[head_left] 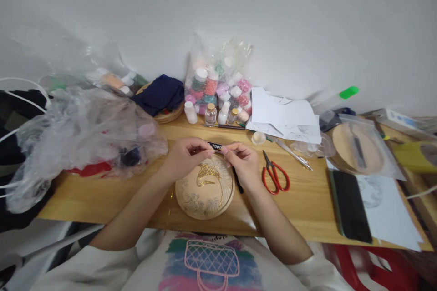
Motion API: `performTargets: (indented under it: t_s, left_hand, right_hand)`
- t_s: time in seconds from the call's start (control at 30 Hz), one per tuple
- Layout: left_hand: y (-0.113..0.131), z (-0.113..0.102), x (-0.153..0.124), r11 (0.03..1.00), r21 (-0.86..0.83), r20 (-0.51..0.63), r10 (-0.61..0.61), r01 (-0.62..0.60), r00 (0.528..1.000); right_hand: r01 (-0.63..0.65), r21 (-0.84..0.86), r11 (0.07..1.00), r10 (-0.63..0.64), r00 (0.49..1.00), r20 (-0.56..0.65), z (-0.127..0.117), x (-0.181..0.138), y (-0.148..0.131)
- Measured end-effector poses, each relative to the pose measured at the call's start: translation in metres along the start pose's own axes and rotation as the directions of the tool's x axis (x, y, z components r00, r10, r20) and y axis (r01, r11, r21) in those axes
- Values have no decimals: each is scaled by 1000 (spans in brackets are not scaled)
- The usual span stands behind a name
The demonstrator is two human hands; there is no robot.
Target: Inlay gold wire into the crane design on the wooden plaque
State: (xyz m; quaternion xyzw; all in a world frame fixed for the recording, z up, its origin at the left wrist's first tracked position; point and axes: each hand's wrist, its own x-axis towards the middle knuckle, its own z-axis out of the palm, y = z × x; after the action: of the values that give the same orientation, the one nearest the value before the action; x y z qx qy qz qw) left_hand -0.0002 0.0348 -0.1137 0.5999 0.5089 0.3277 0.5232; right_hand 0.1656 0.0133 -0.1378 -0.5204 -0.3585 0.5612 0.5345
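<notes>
A small dark tube [215, 146] with a white label hangs over the wooden table between my two hands. My left hand [186, 157] pinches its left end with curled fingers. My right hand [243, 163] grips its right end, fingers closed. Just below them lies a round wooden disc [205, 187] carved with waves and bearing a gold bird-shaped outline in wire. A thin dark stick lies beside the disc's right edge, partly under my right hand.
Red-handled scissors [275, 176] and metal tweezers [293, 154] lie to the right. A black phone [350, 204] rests on paper at far right. A bag of coloured bead jars [218, 86] and small bottles stand at the back. A crumpled plastic bag [82, 132] fills the left.
</notes>
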Motion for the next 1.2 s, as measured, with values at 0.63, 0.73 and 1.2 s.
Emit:
performTargets:
  t_s: [0.63, 0.73, 1.2]
  left_hand:
    - [1, 4, 1, 999, 52, 18, 3, -4, 1000]
    - [-1, 1, 0, 1000, 20, 21, -14, 14, 1000]
    - [-2, -2, -2, 1000, 10, 3, -18, 18, 1000]
  right_hand:
    - [8, -24, 1000, -7, 998, 61, 0, -1, 5]
    - [25, -32, 999, -23, 998, 53, -2, 0, 2]
    - [26, -30, 999, -25, 1000, 16, -1, 1, -2]
